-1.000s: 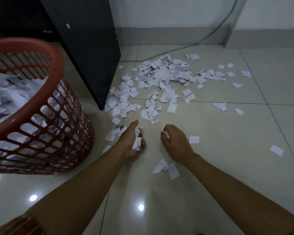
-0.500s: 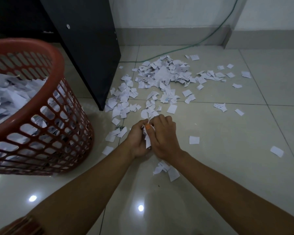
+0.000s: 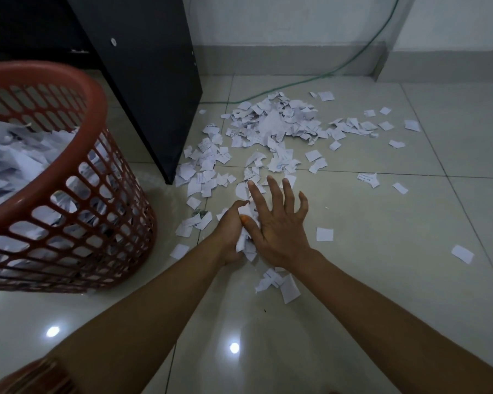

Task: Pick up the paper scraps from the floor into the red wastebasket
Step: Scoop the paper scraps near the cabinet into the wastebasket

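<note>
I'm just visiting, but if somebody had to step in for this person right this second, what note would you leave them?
Left hand: grip closed round a bunch of paper scraps, low over the floor.
Right hand: open, fingers spread, lying against that bunch.
Red wastebasket: on the floor to the left, already holding plenty of paper.
Done: part of the mess is in the basket.
Left: tip the held bunch in, then clear the big pile farther out, the scraps beside the black cabinet, the small cluster near the wrists and the loose pieces off to the right.
</note>
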